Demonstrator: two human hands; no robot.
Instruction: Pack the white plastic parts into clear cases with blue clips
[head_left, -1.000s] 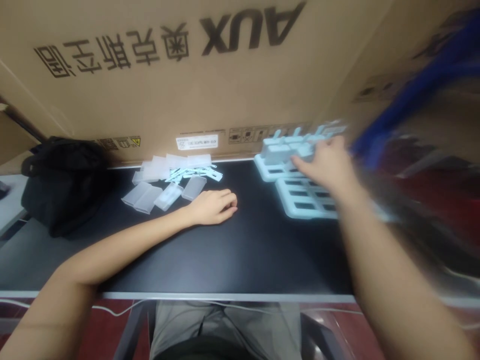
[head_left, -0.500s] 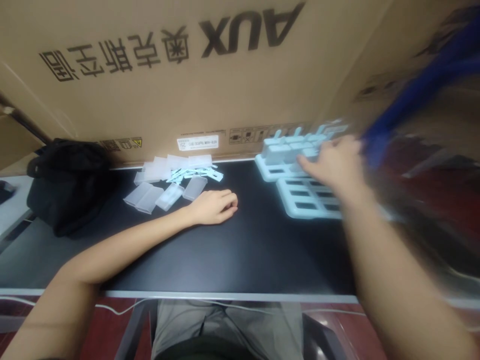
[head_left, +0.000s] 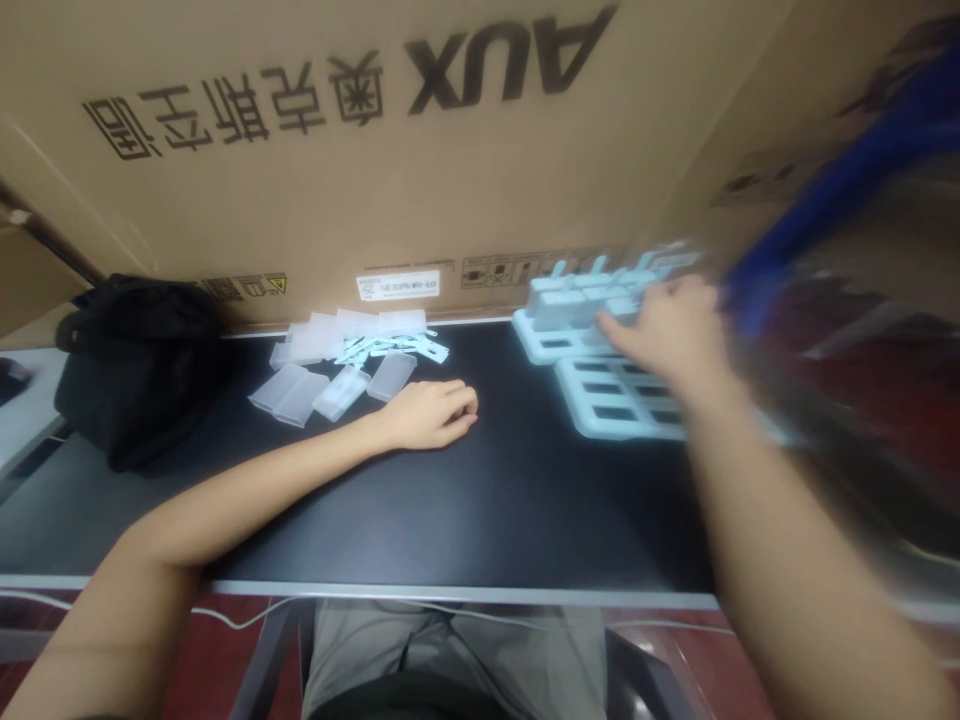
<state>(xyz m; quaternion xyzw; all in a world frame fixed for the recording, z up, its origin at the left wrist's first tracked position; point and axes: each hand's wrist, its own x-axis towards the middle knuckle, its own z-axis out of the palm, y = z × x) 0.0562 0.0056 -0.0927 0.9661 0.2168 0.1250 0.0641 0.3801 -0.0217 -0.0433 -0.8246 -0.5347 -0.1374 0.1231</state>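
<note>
Matt black table, pale plastic parts, brown cardboard behind.
The table top (head_left: 465, 500) is showing a smooth, matt black finish with a metal-looking edge strip. The trays (head_left: 600, 400) are looking like pale blue moulded plastic, the small cases (head_left: 315, 390) like frosted translucent plastic. The carton (head_left: 375, 170) is plain matt cardboard; the bag (head_left: 135, 360) is looking like black cloth.

Both forearms are bare to beyond the elbow, with no sleeves, watch or rings in view on the left hand (head_left: 427, 415) or the blurred right hand (head_left: 671, 335). Grey trousers (head_left: 450, 655) cover the person's lap.
</note>
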